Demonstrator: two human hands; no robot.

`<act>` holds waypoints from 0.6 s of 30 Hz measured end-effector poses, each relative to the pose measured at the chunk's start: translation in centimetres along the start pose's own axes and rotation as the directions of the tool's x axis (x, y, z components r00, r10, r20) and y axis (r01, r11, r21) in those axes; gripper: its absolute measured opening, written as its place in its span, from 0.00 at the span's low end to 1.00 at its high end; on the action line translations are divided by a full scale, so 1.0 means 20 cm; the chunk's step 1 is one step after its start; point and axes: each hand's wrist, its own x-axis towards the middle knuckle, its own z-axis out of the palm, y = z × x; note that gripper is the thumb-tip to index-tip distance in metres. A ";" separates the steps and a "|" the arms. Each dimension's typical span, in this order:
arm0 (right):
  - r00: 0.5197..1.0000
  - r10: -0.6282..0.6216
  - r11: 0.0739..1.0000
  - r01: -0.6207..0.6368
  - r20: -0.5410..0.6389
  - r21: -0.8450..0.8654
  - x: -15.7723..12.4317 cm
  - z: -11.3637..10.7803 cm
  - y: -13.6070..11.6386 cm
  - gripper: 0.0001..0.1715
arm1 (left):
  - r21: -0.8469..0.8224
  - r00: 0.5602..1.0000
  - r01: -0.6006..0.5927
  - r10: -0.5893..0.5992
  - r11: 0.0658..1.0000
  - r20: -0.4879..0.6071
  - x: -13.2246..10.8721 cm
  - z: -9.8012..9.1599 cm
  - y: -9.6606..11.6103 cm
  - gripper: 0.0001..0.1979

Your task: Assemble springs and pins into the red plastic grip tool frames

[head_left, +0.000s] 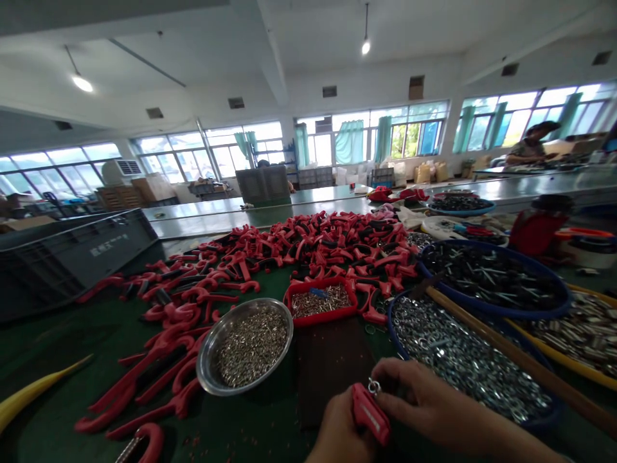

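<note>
Near the bottom of the view, my left hand is closed round a red plastic tool part with pale raised marks along its side. My right hand pinches a small shiny metal ring at the upper end of that part; whether ring and part touch is hard to tell. Beneath and beyond the hands lies a dark flat pad. To the left stands a metal bowl of small metal pieces. Behind the pad, a red tray contains small rivet-like pins and a blue item.
A heap of red and black tool parts spreads across the green table. Blue basins of metal pieces stand at right, with a wooden-handled hammer across one. A grey crate sits at left. Another person sits far right.
</note>
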 end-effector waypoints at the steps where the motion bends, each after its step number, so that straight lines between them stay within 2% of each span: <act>1: 1.000 0.001 1.000 -0.001 -0.007 -0.013 0.00 0.00 0.00 0.12 | -0.015 1.000 -0.002 0.002 1.000 -0.003 -0.01 0.00 -0.01 0.05; 3: 0.999 0.006 1.000 -0.005 -0.044 0.016 0.00 0.01 0.01 0.10 | -0.086 0.999 0.038 -0.039 0.996 -0.008 -0.01 0.01 -0.02 0.08; 4: 0.997 0.020 0.998 -0.016 -0.070 0.061 0.01 0.02 0.02 0.09 | -0.152 0.995 0.102 -0.102 0.983 0.008 -0.02 0.01 -0.01 0.11; 6: 0.989 0.065 0.983 -0.041 -0.134 0.176 0.02 0.03 0.03 0.11 | -0.322 0.960 0.281 -0.264 0.904 0.095 -0.02 0.00 0.01 0.18; 8: 0.977 0.084 0.969 -0.035 -0.197 0.243 0.03 0.05 0.03 0.13 | -0.445 0.920 0.393 -0.347 0.805 0.184 -0.02 -0.01 0.03 0.23; 11: 0.962 0.022 0.972 0.043 -0.272 0.230 0.02 0.06 -0.02 0.12 | -0.563 0.916 0.396 -0.358 0.725 0.182 -0.03 -0.02 0.05 0.25; 13: 0.948 -0.019 0.976 0.087 -0.316 0.202 0.01 0.05 -0.06 0.11 | -0.639 0.897 0.422 -0.399 0.643 0.192 -0.03 -0.02 0.06 0.26; 16: 0.929 -0.078 0.982 0.134 -0.362 0.134 0.01 0.04 -0.13 0.10 | -0.691 0.857 0.492 -0.434 0.529 0.277 -0.04 -0.01 0.06 0.25; 18: 0.927 -0.124 0.982 0.165 -0.354 0.088 0.01 0.03 -0.16 0.10 | -0.689 0.845 0.518 -0.427 0.507 0.322 -0.04 -0.01 0.06 0.23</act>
